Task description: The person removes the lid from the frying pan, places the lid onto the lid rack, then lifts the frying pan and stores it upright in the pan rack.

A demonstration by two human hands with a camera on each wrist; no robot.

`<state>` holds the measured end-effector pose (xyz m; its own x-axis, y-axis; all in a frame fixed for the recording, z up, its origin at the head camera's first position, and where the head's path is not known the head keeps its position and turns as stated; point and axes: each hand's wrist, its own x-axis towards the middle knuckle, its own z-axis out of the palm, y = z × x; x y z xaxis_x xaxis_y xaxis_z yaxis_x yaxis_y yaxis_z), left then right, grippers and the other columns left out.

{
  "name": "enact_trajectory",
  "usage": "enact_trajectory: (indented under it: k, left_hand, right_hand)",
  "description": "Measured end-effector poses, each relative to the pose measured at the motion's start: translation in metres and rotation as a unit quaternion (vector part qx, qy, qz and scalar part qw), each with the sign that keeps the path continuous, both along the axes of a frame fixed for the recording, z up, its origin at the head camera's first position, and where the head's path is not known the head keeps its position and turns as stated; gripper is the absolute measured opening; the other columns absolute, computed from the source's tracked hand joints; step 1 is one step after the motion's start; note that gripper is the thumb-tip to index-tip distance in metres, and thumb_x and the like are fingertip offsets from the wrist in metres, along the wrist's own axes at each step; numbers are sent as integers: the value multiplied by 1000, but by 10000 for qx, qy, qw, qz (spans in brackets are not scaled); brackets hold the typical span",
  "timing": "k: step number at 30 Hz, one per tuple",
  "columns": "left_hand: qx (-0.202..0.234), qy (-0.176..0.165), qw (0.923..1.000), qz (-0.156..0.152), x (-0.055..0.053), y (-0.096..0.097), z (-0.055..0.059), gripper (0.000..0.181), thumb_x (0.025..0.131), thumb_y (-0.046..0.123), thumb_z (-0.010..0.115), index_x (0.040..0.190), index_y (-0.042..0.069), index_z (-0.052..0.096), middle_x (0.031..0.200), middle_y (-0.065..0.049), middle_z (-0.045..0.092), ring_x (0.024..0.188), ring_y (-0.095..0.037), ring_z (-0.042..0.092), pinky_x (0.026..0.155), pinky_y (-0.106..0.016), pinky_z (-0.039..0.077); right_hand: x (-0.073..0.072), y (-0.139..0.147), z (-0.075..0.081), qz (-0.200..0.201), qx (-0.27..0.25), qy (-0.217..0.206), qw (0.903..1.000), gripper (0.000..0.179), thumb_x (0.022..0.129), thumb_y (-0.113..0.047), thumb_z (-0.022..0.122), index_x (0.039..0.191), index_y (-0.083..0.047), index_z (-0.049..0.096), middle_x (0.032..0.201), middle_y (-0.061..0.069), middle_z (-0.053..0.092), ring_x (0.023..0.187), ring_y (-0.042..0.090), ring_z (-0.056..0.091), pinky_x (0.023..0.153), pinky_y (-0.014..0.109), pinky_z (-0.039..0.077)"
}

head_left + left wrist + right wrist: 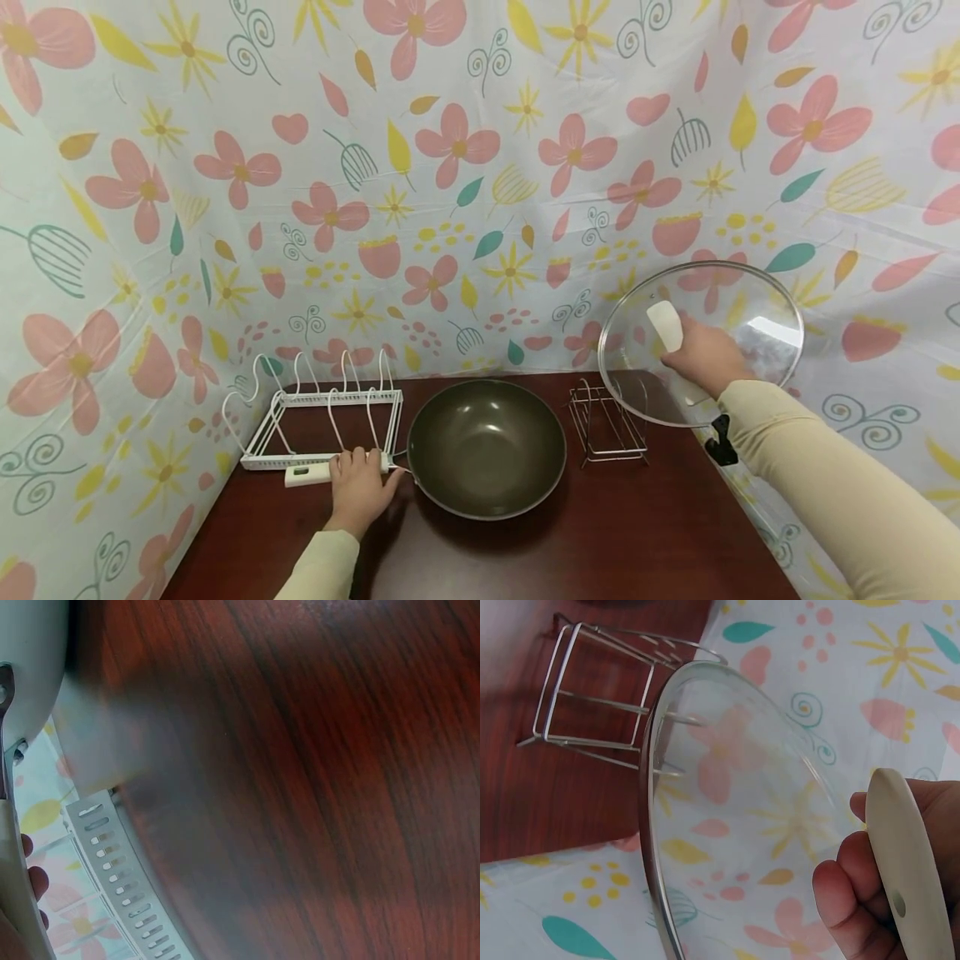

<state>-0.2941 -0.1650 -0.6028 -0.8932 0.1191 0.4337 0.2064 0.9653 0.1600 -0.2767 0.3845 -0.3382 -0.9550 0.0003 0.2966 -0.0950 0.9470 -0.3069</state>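
Observation:
A dark wok point(487, 450) sits on the brown table, its cream handle point(307, 475) pointing left. My left hand point(358, 487) grips that handle; the left wrist view shows fingertips curled round the handle point(19, 892) and a bit of the wok's pale outside point(30, 667). Raised at the right, my right hand point(705, 357) holds a large glass lid point(757, 333) by its cream knob point(665, 325). In the right wrist view, fingers point(855, 885) curl round the knob point(904, 862), and the lid's metal rim point(651, 817) stands tilted near a small wire rack point(592, 697).
Behind the wok's handle stands a white rack point(322, 400) with upright loops. To the wok's right is the small metal wire rack point(611, 425), partly behind the lid. Flowered cloth point(450, 208) hangs around the table point(525, 558) at the back and sides.

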Motion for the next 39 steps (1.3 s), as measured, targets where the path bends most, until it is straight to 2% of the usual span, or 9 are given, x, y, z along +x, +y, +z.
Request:
enact_trajectory:
  k: [8,19,23,30,34,39]
  left_hand:
    - [-44,0,10000,-14,0,0,2,55,88,56,70,102,3,63,95,-16,53,103,-43,47,97,-60,26]
    - [-93,94,9999,-1,0,-1,-1,52,87,54,72,99,4,62,94,-16,52,102,-43,47,96,-60,26]
    - [-102,11,9999,16,1,0,-1,52,87,54,71,100,4,62,96,-16,52,102,-43,47,96,-60,26]
    - [-79,-44,10000,13,1,0,1,53,87,55,71,100,4,62,95,-16,52,102,-43,46,96,-60,26]
    - [-84,-28,10000,23,0,0,0,52,88,55,70,99,5,62,94,-15,51,101,-42,46,95,-59,26]
    - [-100,-24,9999,37,0,1,-2,53,88,57,70,99,6,62,93,-14,51,100,-41,46,95,-59,27]
  right_hand:
    - [-4,8,4,-102,180,70,9998,39,76,-16,72,100,7,51,74,19,59,61,33,56,53,45,43]
    - [0,17,18,-18,591,-18,9982,39,83,-14,68,105,11,47,73,20,56,58,33,54,51,46,42]
    - [2,17,20,2,640,-5,9979,39,84,-13,68,105,12,47,73,19,56,58,33,54,51,46,42]
    - [-1,20,10,-96,586,-101,9982,38,82,-14,71,102,8,46,73,19,56,58,33,54,49,45,42]
    - [-5,23,-1,-53,520,56,9986,36,80,-13,71,99,7,47,72,19,56,58,33,54,48,45,41]
    - [-8,23,-19,-122,496,258,9984,53,78,-11,70,121,10,46,77,25,59,62,39,58,47,50,43]
